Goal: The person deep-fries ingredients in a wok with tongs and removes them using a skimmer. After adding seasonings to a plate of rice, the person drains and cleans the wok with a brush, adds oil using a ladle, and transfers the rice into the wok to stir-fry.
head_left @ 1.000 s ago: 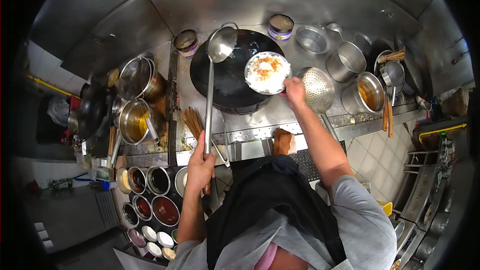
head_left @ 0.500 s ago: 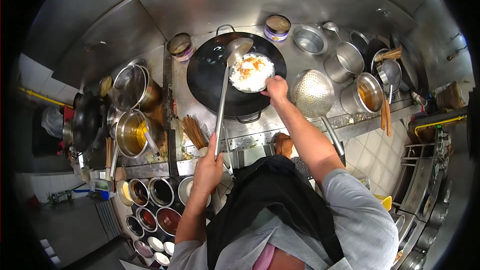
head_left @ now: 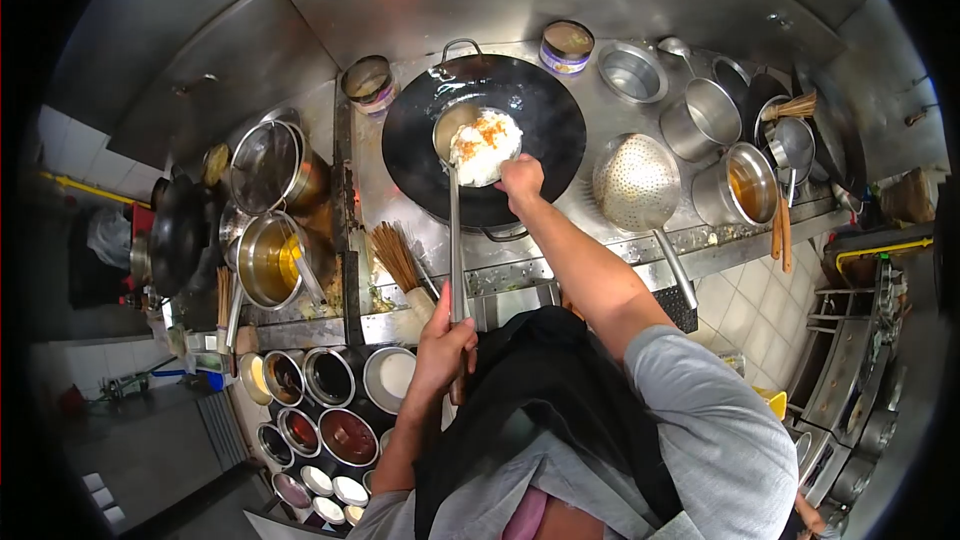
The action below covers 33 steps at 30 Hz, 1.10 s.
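A large black wok [head_left: 545,105] sits on the steel stove. Over its middle, my right hand [head_left: 522,182] grips the rim of a metal bowl of white rice with orange-brown seasoning [head_left: 485,147]. The bowl is tilted to the left, and its rice side meets the bowl of a long-handled ladle [head_left: 452,127]. My left hand [head_left: 445,345] is closed around the ladle's handle near the stove's front edge. A bamboo brush [head_left: 398,258] lies just left of the ladle handle.
A perforated strainer [head_left: 636,183] lies right of the wok, with pots [head_left: 700,120] beyond it. Two open cans [head_left: 567,47] stand behind the wok. Pots with a strainer [head_left: 270,260] are at left, above seasoning containers [head_left: 348,437]. At lower right, part of another person's arm [head_left: 808,513] shows.
The rice bowl has moved left over the wok and tipped toward the ladle. The ladle's head has come down beside the rice, and my left hand has shifted right.
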Motion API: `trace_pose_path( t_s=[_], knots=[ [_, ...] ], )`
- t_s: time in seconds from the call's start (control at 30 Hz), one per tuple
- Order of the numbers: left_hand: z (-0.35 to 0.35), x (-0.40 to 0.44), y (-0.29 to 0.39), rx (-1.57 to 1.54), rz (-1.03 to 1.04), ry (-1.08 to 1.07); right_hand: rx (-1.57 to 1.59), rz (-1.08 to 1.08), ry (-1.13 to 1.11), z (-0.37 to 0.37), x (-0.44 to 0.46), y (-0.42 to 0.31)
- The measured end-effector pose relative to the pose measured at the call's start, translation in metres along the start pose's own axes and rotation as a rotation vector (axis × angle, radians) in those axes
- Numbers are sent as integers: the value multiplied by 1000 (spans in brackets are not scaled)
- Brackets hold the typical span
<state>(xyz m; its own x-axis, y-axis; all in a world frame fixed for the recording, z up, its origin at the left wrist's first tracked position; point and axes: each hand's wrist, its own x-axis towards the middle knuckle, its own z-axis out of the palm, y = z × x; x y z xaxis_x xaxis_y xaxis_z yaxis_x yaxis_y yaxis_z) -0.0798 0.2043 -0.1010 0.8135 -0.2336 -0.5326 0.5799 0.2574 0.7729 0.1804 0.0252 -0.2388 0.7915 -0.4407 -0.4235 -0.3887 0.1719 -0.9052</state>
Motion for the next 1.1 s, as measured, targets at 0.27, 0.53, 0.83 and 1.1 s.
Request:
trace_pose_path(
  t_s=[0.27,0.53,0.83,1.1],
  knots=[
    [-22,-21,21,-339,-108,37,-1007,-857,1,-4,43,-51],
    [-38,-28,23,-357,-116,72,-1429,-1113,-303,5,89,-81],
    [-45,38,19,281,-39,70,-917,-1266,165,-71,79,-173],
    [-57,118,5,1277,359,373,-574,-803,565,-323,-70,-156]
  ],
)
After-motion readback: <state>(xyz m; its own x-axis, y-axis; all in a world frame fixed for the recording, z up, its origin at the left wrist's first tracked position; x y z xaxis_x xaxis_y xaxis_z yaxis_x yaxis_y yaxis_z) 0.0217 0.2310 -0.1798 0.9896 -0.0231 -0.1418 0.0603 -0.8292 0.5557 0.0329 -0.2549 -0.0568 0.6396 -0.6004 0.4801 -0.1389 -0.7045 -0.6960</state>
